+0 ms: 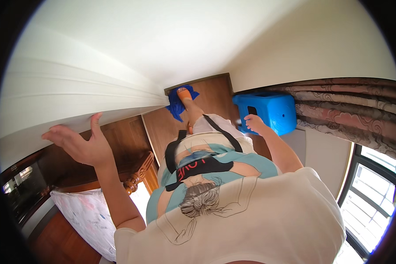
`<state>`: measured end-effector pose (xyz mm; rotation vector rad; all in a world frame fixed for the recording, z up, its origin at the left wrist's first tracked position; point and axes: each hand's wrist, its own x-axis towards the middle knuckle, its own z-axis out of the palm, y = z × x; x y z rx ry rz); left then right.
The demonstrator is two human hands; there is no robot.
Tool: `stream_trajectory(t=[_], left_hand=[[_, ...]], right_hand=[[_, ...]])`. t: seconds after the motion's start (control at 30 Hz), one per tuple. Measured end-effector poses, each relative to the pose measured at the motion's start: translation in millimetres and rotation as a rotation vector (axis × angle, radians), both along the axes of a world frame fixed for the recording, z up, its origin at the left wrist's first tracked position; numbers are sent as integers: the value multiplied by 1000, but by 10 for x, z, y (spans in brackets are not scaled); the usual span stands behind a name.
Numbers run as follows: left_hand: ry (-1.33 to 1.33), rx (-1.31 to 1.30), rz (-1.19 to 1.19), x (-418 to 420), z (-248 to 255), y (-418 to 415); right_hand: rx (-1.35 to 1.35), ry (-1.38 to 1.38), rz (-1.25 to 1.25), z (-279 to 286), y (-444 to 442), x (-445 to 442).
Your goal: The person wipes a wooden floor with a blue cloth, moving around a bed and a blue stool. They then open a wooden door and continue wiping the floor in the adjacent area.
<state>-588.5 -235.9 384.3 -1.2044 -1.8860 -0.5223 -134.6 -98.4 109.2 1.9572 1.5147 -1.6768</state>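
My left hand [82,145] is raised at the left beside a white wall [95,82]. Its thumb stands apart from the fingers, and the fingertips reach the wall's lower edge; whether they press on it I cannot tell. Nothing is in that palm. My right hand [254,124] hangs in front of a blue plastic stool [279,114], fingers loosely bent and holding nothing visible. Farther down, a foot in an orange slipper [184,95] rests on a crumpled blue cloth [176,107] on the brown floor [214,92], close to the wall corner.
Patterned curtains [346,109] hang at the right above a barred window [369,194]. At the left are a dark wooden panel [125,138], a turned wooden post [132,184] and a light printed fabric [85,214]. White walls close in the floor ahead.
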Motion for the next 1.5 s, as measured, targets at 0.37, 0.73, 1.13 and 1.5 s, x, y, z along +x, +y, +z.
stream_trajectory(t=[0.37,0.73,1.13,1.5], left_hand=[[-22,82,-30,36,-20,42],[-72,36,4,89,23,35],[-36,29,-10,82,-5,85],[-99,57,-40,67,-37,55]], right_hand=[[30,-25,169,162,62,201],[-23,10,-106,90,405,331],[104,-36,245,-112,-254,318],[-77,-66,-29,-66,203,265]])
